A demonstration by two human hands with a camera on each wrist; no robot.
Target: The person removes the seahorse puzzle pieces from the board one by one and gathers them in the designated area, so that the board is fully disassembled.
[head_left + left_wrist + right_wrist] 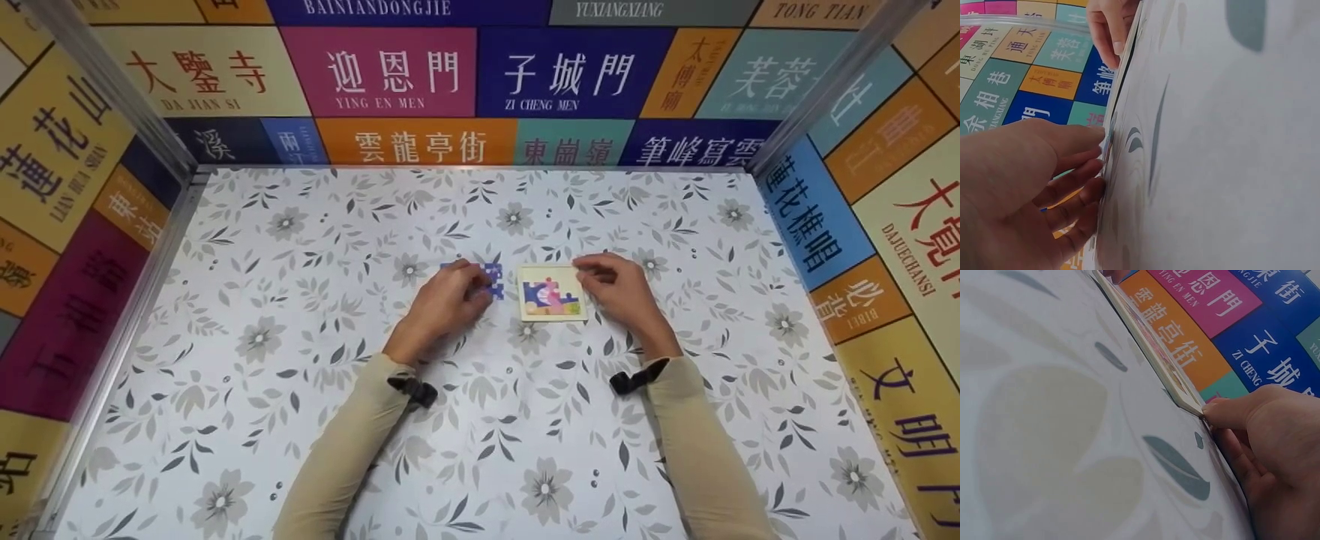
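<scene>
A small square puzzle tray [552, 316] with a cream border lies flat on the table, partly filled with colourful jigsaw pieces [551, 296]. My right hand [619, 289] pinches the tray at its right side, near the far corner. In the right wrist view the thumb [1224, 413] presses against the corner of the tray. Left of the tray lie several purple jigsaw pieces [495, 276], partly covered by my left hand [450, 296]. Its fingertips reach down to these pieces with the fingers loosely bent. What lies beneath the palm is hidden.
The table [420, 465] has a white cover printed with grey flowers and leaves. Colourful panels [379, 71] with large characters stand along the back and both sides. Metal posts [112, 90] rise at the back corners.
</scene>
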